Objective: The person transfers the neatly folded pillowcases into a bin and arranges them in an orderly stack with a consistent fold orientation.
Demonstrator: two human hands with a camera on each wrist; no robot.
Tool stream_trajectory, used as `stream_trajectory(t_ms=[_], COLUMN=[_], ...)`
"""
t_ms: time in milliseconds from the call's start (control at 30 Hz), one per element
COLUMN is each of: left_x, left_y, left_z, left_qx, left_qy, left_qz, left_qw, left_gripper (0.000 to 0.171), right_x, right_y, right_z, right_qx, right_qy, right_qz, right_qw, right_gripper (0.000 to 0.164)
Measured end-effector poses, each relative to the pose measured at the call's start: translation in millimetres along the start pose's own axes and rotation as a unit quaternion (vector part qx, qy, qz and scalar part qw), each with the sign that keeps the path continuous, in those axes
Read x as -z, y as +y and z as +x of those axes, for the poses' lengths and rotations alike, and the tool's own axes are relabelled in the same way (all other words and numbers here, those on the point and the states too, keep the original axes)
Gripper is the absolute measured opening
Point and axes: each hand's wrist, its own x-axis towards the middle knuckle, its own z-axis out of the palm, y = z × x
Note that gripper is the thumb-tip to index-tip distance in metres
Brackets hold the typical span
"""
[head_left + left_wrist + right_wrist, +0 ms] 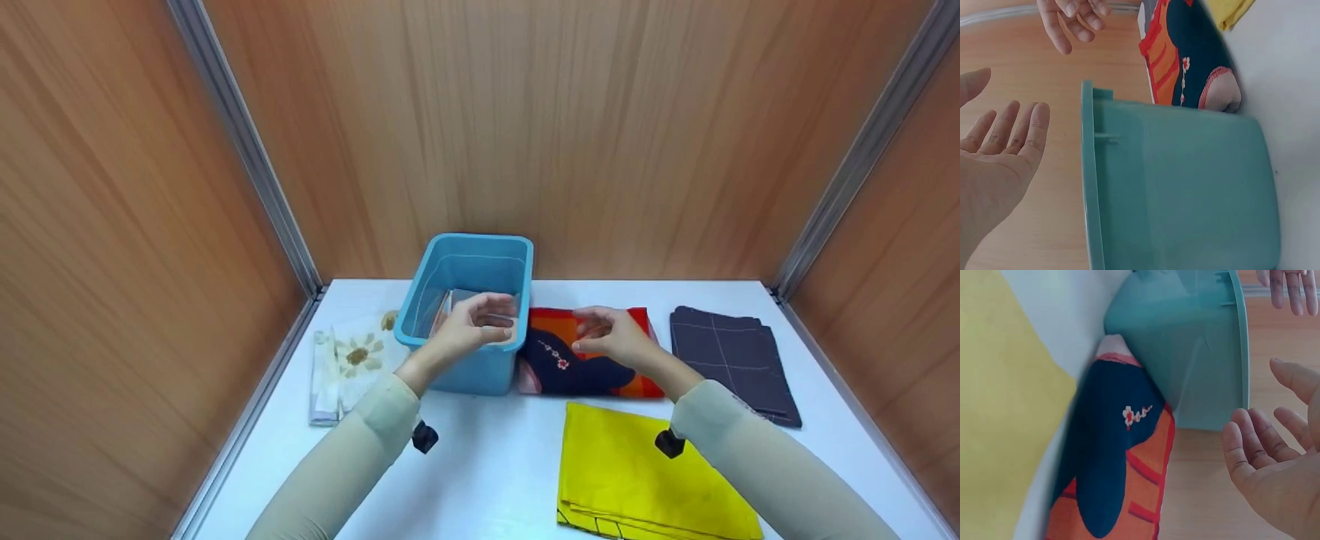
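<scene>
My left hand (474, 326) hovers over the front right part of a blue plastic bin (465, 376), palm facing inward, fingers loosely bent and holding nothing. In the left wrist view, that hand (1008, 154) is beside the bin's rim (1089, 180). Inside the bin lies folded greyish and striped material (442, 313), partly hidden by the hand. To the right, my right hand (616, 337) is above a folded orange, red and navy cloth (551, 367) with a small flower print. Its fingers (1266, 450) are spread and relaxed with nothing between them.
A folded yellow cloth (630, 472) lies in front of the right forearm. The folded dark grey checked cloth (724, 360) is at the far right. Left of the bin is a white cloth with flowers (358, 358). Wooden panels (600, 150) enclose the white table (450, 465).
</scene>
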Motion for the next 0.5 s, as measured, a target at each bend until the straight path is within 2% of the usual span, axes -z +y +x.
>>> stream_trajectory(t_ms=[233, 500], left_x=[-18.8, -36.1], left_y=[-1.9, -4.3], left_z=[-8.9, -15.3], left_qx=[-0.013, -0.013], left_qy=[-0.03, -0.047], left_qz=[0.006, 0.003], left_qw=[0.9995, 0.9988], left_gripper=[0.055, 0.05], right_x=[2, 8], right_y=[8, 19], right_z=[-8, -16], right_qx=[0.018, 0.009], right_qy=[-0.001, -0.002], right_qz=[-0.022, -0.02], right_qw=[1.0, 1.0], right_gripper=[0.063, 0.062])
